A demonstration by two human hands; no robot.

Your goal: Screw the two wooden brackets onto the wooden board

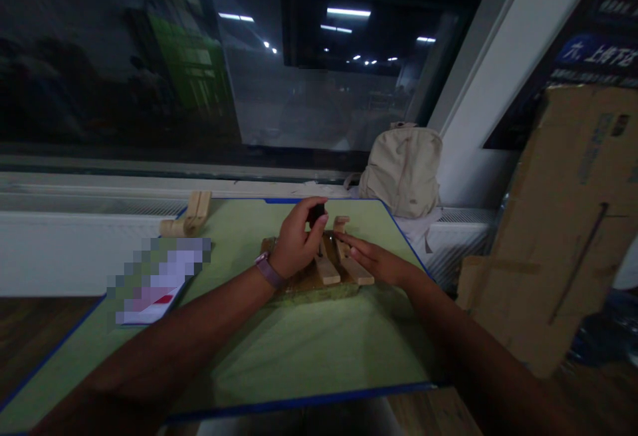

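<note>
My left hand (299, 242) curls around a small dark object (317, 213), whose kind I cannot make out. It is above a brown, flat block (299, 282) with a greenish front side. Two pale wooden pieces lie across the block: the left wooden piece (327, 270) runs under my left hand, and the right wooden piece (357, 272) has a hooked far end. Against that right piece, my right hand (376, 260) presses with its index finger stretched across it. A small shiny spot shows between the hands, too small to name.
The green table (299, 356) has a blue edge. On its left lie a blurred-out booklet (169, 280) and more wooden parts (198, 209). A beige backpack (403, 170) sits behind the far right corner. Cardboard (563, 236) leans at the right. A dark window (309, 104) spans the back.
</note>
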